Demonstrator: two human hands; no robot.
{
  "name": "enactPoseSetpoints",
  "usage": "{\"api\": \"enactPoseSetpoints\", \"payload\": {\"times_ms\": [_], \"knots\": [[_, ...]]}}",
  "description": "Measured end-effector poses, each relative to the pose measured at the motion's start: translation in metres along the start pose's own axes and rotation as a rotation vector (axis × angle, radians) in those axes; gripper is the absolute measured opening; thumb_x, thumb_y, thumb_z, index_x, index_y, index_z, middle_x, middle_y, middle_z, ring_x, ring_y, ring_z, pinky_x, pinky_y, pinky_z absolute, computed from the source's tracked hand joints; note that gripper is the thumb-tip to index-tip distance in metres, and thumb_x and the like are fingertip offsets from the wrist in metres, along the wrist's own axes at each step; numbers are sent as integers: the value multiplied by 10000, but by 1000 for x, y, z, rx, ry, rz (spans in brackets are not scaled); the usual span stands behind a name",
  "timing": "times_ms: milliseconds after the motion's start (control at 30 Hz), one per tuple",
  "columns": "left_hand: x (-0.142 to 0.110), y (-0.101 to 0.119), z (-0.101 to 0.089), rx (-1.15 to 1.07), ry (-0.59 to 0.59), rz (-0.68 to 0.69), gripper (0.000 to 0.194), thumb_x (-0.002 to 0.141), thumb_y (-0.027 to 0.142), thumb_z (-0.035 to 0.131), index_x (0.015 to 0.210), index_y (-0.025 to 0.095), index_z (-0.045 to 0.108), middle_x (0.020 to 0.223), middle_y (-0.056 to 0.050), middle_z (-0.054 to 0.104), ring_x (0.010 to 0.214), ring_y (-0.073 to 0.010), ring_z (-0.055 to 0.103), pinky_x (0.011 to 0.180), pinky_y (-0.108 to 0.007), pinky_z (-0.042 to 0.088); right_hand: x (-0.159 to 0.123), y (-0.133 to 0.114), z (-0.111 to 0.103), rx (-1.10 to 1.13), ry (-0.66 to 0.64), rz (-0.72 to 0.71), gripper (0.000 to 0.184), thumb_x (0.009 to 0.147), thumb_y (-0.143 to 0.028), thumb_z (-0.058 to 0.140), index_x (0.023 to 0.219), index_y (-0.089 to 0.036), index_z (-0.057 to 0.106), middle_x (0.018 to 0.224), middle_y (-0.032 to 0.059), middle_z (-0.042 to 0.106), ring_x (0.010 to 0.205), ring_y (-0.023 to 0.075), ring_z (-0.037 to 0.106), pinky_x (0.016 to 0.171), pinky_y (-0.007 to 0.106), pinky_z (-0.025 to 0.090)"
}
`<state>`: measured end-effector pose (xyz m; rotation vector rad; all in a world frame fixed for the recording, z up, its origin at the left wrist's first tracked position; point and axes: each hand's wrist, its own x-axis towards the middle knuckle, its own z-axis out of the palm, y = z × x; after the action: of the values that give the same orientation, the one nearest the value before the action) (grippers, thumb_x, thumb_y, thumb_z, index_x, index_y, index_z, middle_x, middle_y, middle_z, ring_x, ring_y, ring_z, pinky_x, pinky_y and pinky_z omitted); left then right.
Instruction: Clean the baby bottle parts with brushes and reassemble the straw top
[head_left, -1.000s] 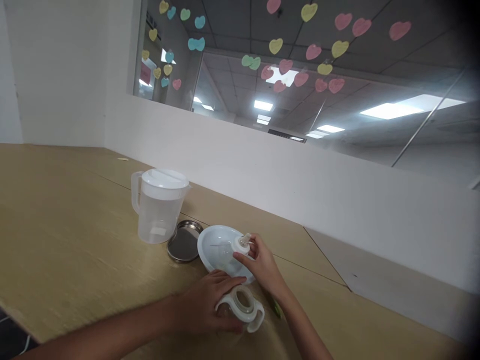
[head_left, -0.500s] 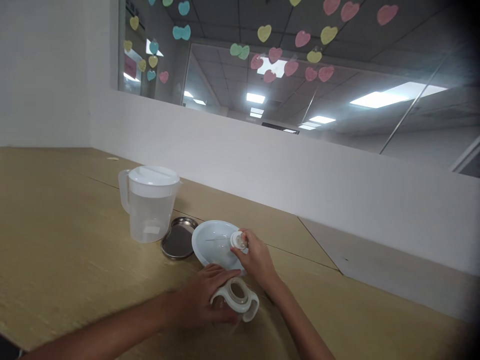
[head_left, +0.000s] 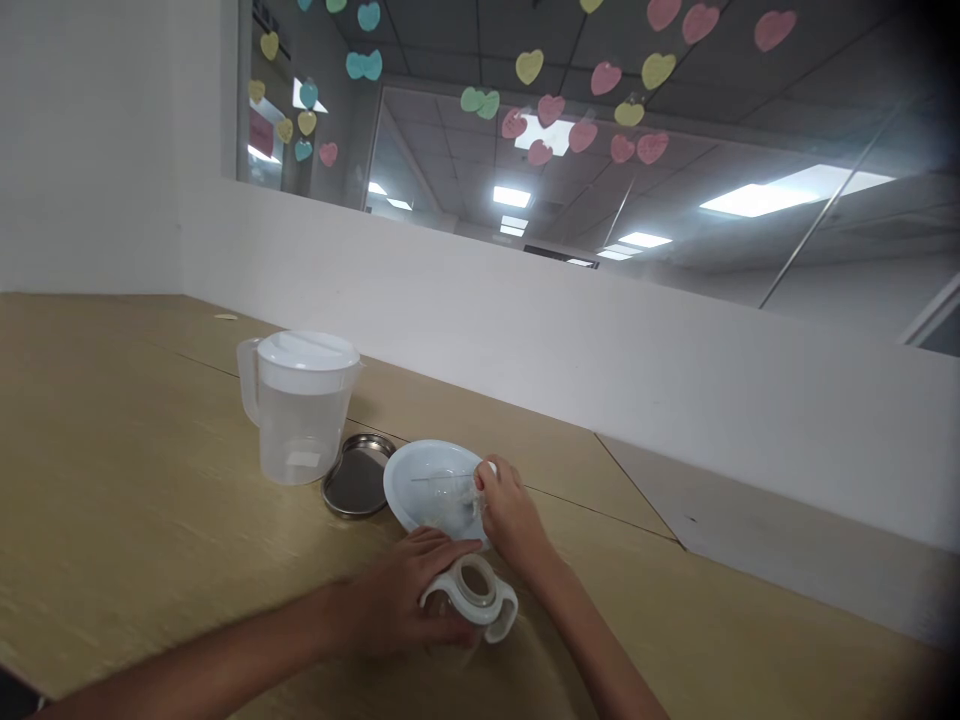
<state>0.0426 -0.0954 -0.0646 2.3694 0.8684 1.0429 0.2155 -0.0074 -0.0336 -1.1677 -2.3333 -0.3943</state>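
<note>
My left hand (head_left: 397, 600) is wrapped round a clear baby bottle (head_left: 471, 598) that has a white collar with two handles and an open mouth. The bottle lies tilted on the wooden table (head_left: 150, 520). My right hand (head_left: 508, 515) reaches into a white bowl (head_left: 420, 478) just beyond the bottle, fingers pinched on a small white teat piece (head_left: 487, 468) that is mostly hidden by the fingers and blurred.
A clear plastic jug (head_left: 300, 408) with a white lid stands to the left of the bowl. A small round metal dish (head_left: 358, 488) lies between jug and bowl. A white wall ledge (head_left: 600, 360) with a window above runs behind the table.
My right hand has lowered the teat piece from above the bowl's rim down into the bowl. My left hand and the bottle have stayed put.
</note>
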Motion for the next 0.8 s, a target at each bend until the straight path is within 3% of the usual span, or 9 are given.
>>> {"api": "enactPoseSetpoints", "payload": {"times_ms": [133,267,467,633,800], "knots": [[0,-1,1,-10,-23,1,691,738,514,629,1315,197,420,1197,-84,585,1085,-249,511,963,-396,389,-3,2,6,9,-90,-14,474,680,77,391,988,-219,596,1101,116,506,1001,242,466,841,361,401],[-1,-3,2,-20,-16,-6,745,714,515,655,1328,186,394,1223,-107,568,1100,-255,509,970,-395,383,-5,0,3,145,-186,-11,456,757,-26,486,1160,-232,542,1106,102,554,1029,235,493,863,354,401],[-3,-17,4,-30,55,136,887,703,549,646,1412,232,216,1356,-118,460,1218,-286,441,1025,-414,345,-1,-7,-4,36,-358,155,238,828,-338,559,977,-157,602,973,123,642,977,262,530,844,388,348],[-4,-27,-8,135,346,280,662,825,492,512,1380,220,276,1302,-133,490,1188,-271,460,977,-405,388,0,-13,-8,12,-475,225,273,893,-290,448,818,-179,686,905,83,679,983,219,540,854,350,305],[-3,-35,-39,488,792,256,444,868,357,451,1271,177,405,1246,-147,492,1179,-275,432,1004,-468,297,2,-10,-11,74,-440,235,254,879,-278,466,833,-192,701,933,87,681,982,214,556,867,343,304]]}}
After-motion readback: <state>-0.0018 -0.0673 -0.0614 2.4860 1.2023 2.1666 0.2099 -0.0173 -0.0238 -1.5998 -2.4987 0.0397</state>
